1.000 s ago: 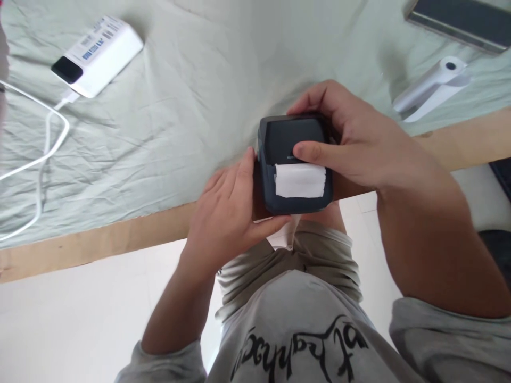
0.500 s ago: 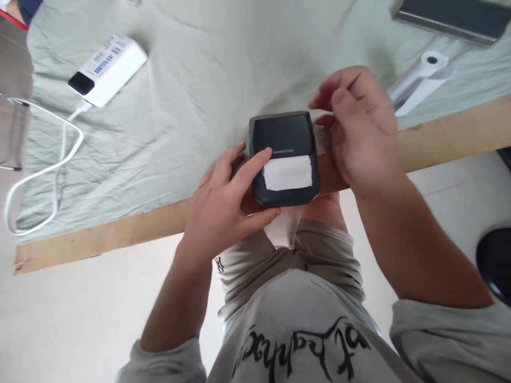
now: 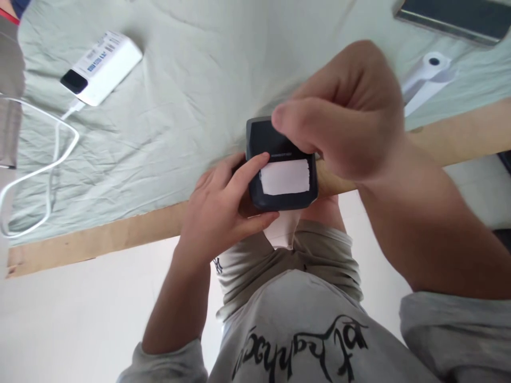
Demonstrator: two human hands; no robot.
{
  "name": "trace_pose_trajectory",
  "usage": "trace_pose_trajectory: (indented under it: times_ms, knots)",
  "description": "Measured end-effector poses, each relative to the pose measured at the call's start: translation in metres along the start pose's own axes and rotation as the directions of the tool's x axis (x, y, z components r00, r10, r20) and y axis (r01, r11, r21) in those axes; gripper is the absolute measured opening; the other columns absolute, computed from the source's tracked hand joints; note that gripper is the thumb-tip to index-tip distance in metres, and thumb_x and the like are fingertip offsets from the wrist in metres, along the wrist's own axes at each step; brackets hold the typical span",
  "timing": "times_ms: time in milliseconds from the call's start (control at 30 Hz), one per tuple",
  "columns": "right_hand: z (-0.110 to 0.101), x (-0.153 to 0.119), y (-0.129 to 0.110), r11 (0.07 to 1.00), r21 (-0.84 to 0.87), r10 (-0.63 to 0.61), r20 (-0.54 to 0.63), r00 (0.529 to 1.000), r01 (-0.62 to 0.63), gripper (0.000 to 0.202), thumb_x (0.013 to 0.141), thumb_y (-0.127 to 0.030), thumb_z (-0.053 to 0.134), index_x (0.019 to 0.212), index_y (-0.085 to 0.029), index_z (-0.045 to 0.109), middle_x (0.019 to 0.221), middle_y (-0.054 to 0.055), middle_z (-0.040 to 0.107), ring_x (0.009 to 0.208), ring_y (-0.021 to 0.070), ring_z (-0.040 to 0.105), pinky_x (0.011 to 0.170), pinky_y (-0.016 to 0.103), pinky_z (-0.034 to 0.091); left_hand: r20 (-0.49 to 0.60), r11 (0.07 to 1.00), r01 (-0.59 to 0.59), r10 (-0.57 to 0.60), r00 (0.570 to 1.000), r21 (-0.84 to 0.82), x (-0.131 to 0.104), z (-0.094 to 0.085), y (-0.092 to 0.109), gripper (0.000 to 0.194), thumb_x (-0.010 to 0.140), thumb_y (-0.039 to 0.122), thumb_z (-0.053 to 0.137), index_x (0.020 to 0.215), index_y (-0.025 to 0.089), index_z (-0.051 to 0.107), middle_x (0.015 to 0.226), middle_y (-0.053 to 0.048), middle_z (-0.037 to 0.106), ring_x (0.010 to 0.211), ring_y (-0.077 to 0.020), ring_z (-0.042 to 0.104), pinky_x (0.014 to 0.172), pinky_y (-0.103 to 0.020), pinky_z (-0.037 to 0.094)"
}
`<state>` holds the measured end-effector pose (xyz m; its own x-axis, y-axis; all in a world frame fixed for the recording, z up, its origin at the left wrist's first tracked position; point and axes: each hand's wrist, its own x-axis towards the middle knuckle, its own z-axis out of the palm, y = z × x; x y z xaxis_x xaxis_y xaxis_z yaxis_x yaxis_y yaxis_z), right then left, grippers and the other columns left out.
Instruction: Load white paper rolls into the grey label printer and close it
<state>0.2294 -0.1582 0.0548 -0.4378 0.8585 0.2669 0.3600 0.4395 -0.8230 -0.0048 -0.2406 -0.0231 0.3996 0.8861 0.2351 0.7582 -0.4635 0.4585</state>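
Note:
A dark label printer rests at the table's front edge, with a white strip of paper lying on its top face. My left hand holds the printer from the left, index finger on top and thumb along the near side. Above the printer's far right corner, my right hand is curled into a fist, thumb pointing left over the dark cover. Nothing shows in that fist; whether the thumb touches the cover I cannot tell. It hides the printer's upper right part.
To the left lies a white power bank with a white cable plugged into it. A partly unrolled paper roll lies at right, below a dark phone-like slab. Green cloth covers the table behind a bare wooden edge.
My right hand has moved left and closed from loosely bent fingers into a fist over the printer. My left hand keeps its hold on the printer.

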Motion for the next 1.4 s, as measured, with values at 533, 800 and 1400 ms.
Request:
trace_pose_trajectory:
  times_ms: [533,800,1400]
  knots:
    - [-0.011,-0.052,0.073,0.979,-0.2,0.039,-0.067,0.997,-0.052,0.106,0.115,-0.115,0.031,0.074,-0.018,0.039,0.068,0.007,0.042,0.068,0.0133,0.038,0.07,0.04,0.023,-0.002,0.995,0.093,-0.093,0.996,-0.029,0.0,0.002,-0.004,0.12,0.094,0.07,0.116,0.192,0.031,0.06,0.189,-0.018,0.074,0.172,-0.0488,0.076,0.143,-0.062,0.067]
    - [-0.026,-0.052,0.094,0.983,-0.185,0.004,0.07,0.998,0.009,0.087,0.116,-0.098,0.068,0.082,-0.019,0.054,0.07,0.002,0.054,0.065,0.0102,0.044,0.065,0.036,0.028,-0.026,0.992,0.104,-0.106,0.994,-0.069,0.001,0.002,-0.001,0.104,0.093,0.051,0.118,0.183,0.036,0.068,0.181,-0.011,0.082,0.161,-0.0454,0.085,0.134,-0.058,0.075]
    - [-0.028,-0.058,0.077,0.965,-0.131,0.239,0.081,0.968,-0.227,0.083,0.107,-0.099,0.075,0.085,-0.021,0.055,0.075,0.004,0.056,0.072,0.0135,0.05,0.066,0.034,0.038,0.015,0.978,0.149,-0.149,0.989,-0.144,0.009,-0.004,0.006,0.101,0.088,0.047,0.123,0.178,0.034,0.078,0.181,-0.008,0.083,0.163,-0.0447,0.084,0.138,-0.059,0.072]
